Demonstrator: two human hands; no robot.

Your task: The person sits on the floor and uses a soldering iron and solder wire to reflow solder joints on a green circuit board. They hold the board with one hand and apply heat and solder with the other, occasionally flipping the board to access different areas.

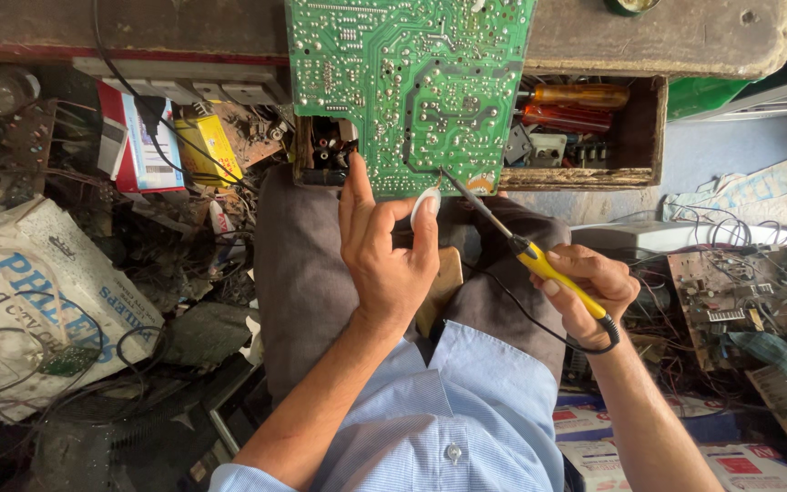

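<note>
Head view, board: green circuit board [409, 87], solder side up, at 12 o'clock from both hands; its near edge hangs over the lip of an open wooden drawer [641, 137].

Head view, iron: yellow-handled soldering iron [553, 273], long axis running from 4 o'clock at the grip to 10 o'clock at the tip; the tip sits at the board's lower right corner, touching or just off it, cannot tell which.

Head view, right hand: right hand [589, 292] closed round the yellow handle in a pen-like hold, cable trailing out behind the wrist toward 5 o'clock.

Head view, left hand: left hand [384, 246] half open, index and middle fingers stretched up to the board's lower edge, thumb raised beside a small white disc [425, 205]. Whether the disc is pinched or only rests against the thumb is not clear.

Head view, nearer hand: the left fingertips lie on the board's edge; the right hand stays well back, reaching it only through the iron's shaft.

Head view, key relation: the iron tip meets the board just at 2 o'clock of the white disc, so both hands converge on the same lower edge.

Head view, drawer contents: orange and red screwdriver handles [580, 96] lie inside, at 1 o'clock of the iron tip.

Head view, surroundings: grey trousers [307, 273] below the board; loose wires and bare boards at 3 o'clock; white printed sack [38, 292] at 9 o'clock.
</note>
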